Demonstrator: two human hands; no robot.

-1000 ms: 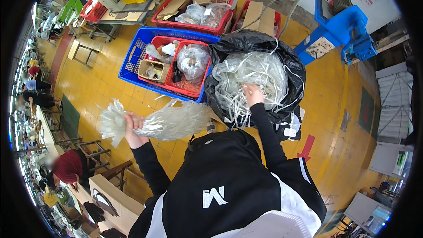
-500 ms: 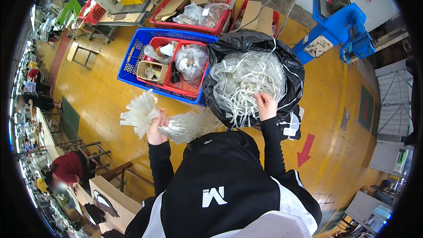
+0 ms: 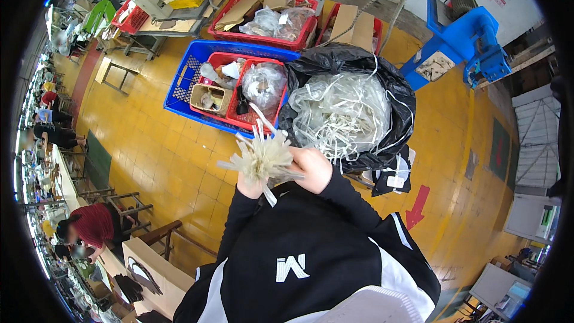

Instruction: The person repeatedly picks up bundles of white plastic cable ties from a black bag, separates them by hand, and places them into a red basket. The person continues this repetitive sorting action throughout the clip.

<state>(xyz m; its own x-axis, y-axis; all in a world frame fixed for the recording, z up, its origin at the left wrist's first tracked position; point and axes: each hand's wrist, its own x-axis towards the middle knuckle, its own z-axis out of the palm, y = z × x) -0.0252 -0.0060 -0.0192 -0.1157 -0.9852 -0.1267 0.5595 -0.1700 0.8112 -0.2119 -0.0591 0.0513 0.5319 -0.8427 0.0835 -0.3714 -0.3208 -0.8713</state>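
Note:
A bundle of pale, translucent plastic strips (image 3: 260, 157) fans out in front of my chest, with a few loose strips sticking up and down from it. Closed round its underside is my left hand (image 3: 250, 187), partly covered by the strip ends. My right hand (image 3: 314, 170) meets the bundle from the right, its fingers curled against the strips and their tips hidden. Just beyond my right hand, a black plastic bag (image 3: 391, 87) gapes open. Inside it lie clear plastic sheeting (image 3: 366, 98) and a tangle of similar white strips (image 3: 335, 134).
A blue crate (image 3: 174, 104) holds red baskets (image 3: 244, 124) with bagged pieces and a small box. Behind stand more red crates (image 3: 263, 40). A blue machine (image 3: 445, 42) is at the far right. Cardboard (image 3: 155, 272) stands at lower left, near a seated person (image 3: 95, 225).
My left hand has brought the bundle rightward, in front of my chest. My right hand has left the bag and come left to the bundle.

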